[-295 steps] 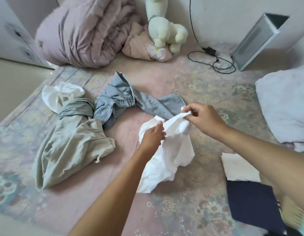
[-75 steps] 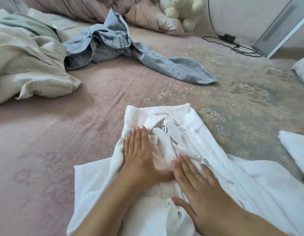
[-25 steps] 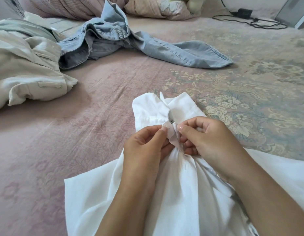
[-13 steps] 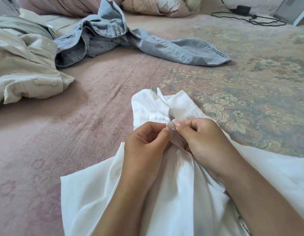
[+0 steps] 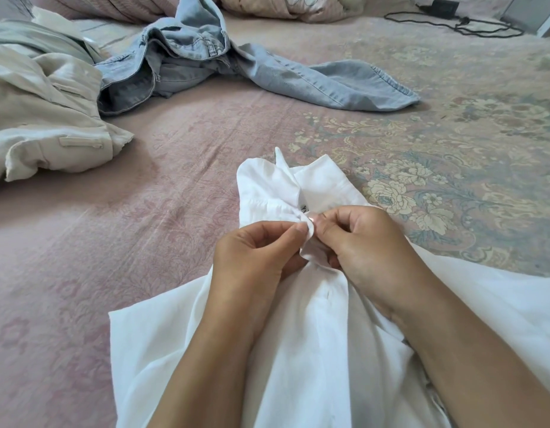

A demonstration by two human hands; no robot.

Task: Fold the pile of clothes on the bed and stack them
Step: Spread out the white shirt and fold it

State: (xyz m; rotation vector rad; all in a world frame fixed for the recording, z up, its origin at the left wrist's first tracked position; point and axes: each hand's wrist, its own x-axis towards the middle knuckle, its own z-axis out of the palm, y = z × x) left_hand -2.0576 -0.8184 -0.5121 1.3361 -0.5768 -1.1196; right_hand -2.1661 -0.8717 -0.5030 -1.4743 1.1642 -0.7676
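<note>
Hands [image 5: 252, 257] barely shifted, pinching white shirt [image 5: 314, 350], collar pointing away

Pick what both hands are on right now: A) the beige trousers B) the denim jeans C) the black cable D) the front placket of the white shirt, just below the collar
D: the left hand and right hand both pinch the white shirt at its placket below the collar; the denim jeans and beige trousers lie untouched farther back.
</note>
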